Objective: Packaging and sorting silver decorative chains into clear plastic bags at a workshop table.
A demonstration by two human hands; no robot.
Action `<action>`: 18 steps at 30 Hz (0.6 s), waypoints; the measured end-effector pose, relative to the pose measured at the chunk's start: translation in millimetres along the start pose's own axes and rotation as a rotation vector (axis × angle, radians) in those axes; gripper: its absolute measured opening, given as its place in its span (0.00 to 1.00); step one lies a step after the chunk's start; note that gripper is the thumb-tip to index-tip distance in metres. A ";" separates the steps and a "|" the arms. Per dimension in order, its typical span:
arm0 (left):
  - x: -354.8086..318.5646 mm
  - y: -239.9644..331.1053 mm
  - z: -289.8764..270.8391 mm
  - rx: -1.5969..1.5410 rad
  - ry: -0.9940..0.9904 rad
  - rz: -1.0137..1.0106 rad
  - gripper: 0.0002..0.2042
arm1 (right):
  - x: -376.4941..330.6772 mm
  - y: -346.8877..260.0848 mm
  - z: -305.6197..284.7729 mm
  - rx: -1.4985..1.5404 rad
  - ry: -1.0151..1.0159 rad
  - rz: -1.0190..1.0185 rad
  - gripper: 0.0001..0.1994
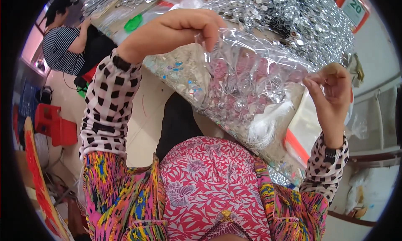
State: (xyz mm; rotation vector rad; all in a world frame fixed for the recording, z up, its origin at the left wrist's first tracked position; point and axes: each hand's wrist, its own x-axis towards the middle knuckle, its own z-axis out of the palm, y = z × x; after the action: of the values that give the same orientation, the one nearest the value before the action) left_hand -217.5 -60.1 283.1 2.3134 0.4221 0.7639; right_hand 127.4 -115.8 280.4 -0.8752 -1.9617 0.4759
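Left hand curls over the top edge of a clear plastic bag, fingers bent and pinching the crinkled film, while the right hand nips the bag's far edge between thumb and fingertips, the other fingers folded in. Stretched between both hands above the person's pink patterned lap, the bag is glossy, creased and see-through, packed with small silvery, pink-tinged sparkling pieces, with a tuft of white fibre at its lower end. Behind it lies a heap of silver sequin trim on the worktable.
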 end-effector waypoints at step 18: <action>-9.3 -3.8 26.5 -0.138 0.071 -0.154 0.10 | -17.4 -19.3 7.3 0.229 0.089 0.245 0.27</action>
State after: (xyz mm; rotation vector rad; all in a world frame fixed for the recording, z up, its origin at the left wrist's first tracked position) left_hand -208.6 -74.7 260.4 2.1036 0.5547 0.7756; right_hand 119.5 -141.5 278.6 -0.9753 -1.6873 0.7742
